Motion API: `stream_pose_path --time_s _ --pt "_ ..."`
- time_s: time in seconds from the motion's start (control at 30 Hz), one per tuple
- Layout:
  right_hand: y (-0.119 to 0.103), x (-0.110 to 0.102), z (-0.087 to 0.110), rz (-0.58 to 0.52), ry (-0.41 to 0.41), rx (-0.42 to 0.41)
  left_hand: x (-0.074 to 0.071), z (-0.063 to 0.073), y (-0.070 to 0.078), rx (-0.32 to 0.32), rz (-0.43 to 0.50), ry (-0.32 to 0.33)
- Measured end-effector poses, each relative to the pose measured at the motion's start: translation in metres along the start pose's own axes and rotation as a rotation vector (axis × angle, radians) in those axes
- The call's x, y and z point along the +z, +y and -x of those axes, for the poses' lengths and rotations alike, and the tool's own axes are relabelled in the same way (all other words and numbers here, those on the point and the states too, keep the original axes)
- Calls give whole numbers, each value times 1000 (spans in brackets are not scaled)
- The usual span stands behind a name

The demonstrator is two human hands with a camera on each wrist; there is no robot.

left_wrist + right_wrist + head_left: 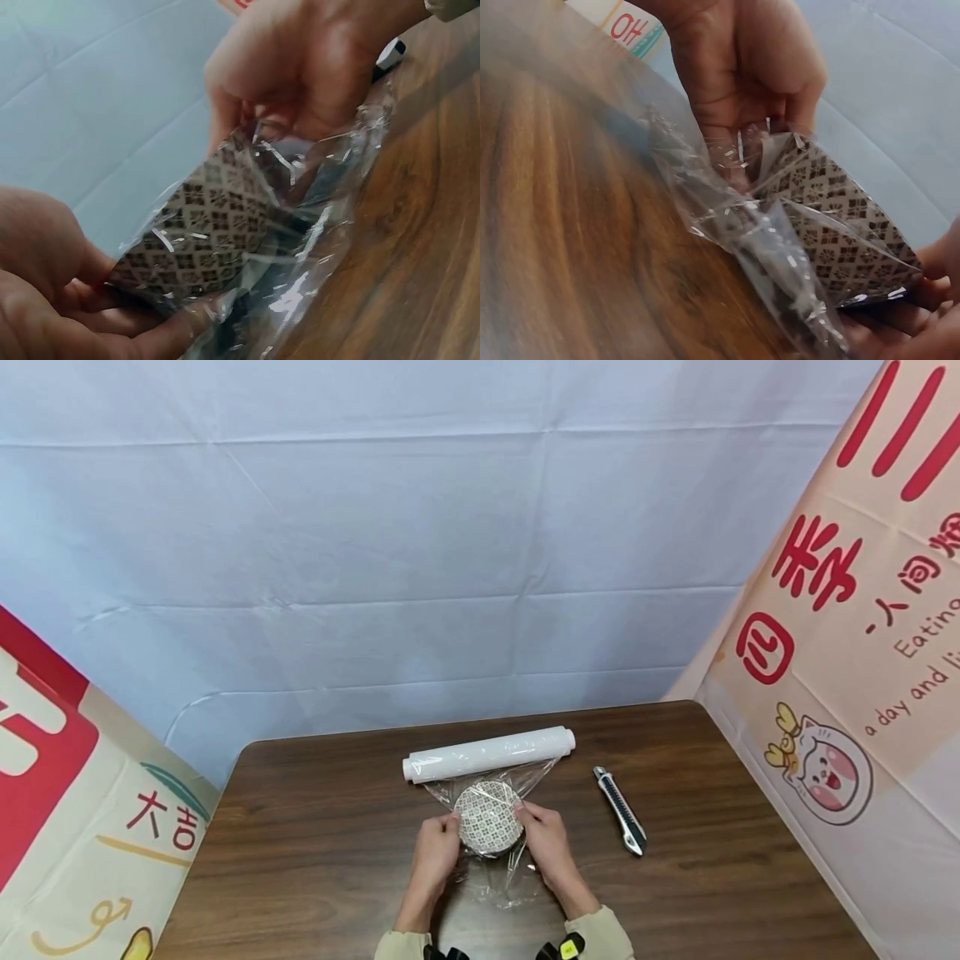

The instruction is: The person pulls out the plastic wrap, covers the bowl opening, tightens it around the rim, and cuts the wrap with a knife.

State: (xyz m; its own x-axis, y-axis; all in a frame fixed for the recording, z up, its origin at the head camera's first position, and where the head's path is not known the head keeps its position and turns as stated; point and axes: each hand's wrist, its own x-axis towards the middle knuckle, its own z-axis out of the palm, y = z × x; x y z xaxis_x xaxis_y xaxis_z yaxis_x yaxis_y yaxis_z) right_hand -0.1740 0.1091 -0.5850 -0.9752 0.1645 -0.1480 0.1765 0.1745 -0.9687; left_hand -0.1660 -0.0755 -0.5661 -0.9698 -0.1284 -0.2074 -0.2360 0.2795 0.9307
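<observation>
A round disc (489, 817) with a pale and brown diamond-flower pattern lies under clear cling film (501, 887). My left hand (435, 852) grips its left edge through the film, thumb on top and fingers underneath. On the opposite edge, my right hand (549, 845) holds it the same way. Both wrist views show the disc tilted, with loose, crumpled film (289, 296) hanging at the near side. The film stretches back to a white roll of cling film (487, 755) behind the disc. What lies beneath the disc is mostly hidden.
To the right of the hands, a utility knife (621, 814) with a black and silver handle lies on the brown wooden table (315, 843). A pale cloth (375, 552) hangs behind the table, and printed banners (832, 693) flank it.
</observation>
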Motion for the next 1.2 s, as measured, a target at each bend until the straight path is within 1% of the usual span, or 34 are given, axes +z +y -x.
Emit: stream_pose_path --time_s 0.1,0.13,0.2,0.27,0.33,0.37,0.43,0.5,0.6,0.7,0.77,0.9,1.03,1.13,1.2 --pt "-1 -4 1 18 -4 9 -3 -1 -1 -38 79 -55" --pt "-2 -5 1 42 6 -2 -4 -2 -2 -49 93 -68" --pt "-4 -7 1 99 44 -37 -7 -3 -3 -47 89 -81" --pt "-7 -9 2 179 103 -88 -10 -3 -3 -44 58 -72" --pt "-9 -11 2 247 162 -123 -11 -4 -4 -52 60 -52" --pt "-11 -12 2 267 176 -123 -13 -4 -4 -61 80 -51" --pt "-13 -13 1 276 170 -102 -15 -6 -3 -90 154 -60" --pt "-14 -14 -1 253 139 -69 -17 -8 -3 -115 223 -73" --pt "-12 -13 -3 115 36 9 -17 -12 -3 -149 297 -132" --pt "-10 -10 -3 -27 -40 82 -14 -12 -4 -167 299 -195" --pt "-10 -10 -3 -87 -75 117 -11 -12 -5 -160 290 -228" --pt "-10 -10 -7 -130 -123 127 -9 -11 -5 -128 254 -247" --pt "-12 -10 -12 -150 -206 128 -8 -12 -5 -101 216 -256" --pt "-13 -10 -15 -142 -263 120 -9 -13 -5 -95 201 -264" --pt "-12 -11 -16 -139 -284 109 -8 -14 -6 -92 200 -264"
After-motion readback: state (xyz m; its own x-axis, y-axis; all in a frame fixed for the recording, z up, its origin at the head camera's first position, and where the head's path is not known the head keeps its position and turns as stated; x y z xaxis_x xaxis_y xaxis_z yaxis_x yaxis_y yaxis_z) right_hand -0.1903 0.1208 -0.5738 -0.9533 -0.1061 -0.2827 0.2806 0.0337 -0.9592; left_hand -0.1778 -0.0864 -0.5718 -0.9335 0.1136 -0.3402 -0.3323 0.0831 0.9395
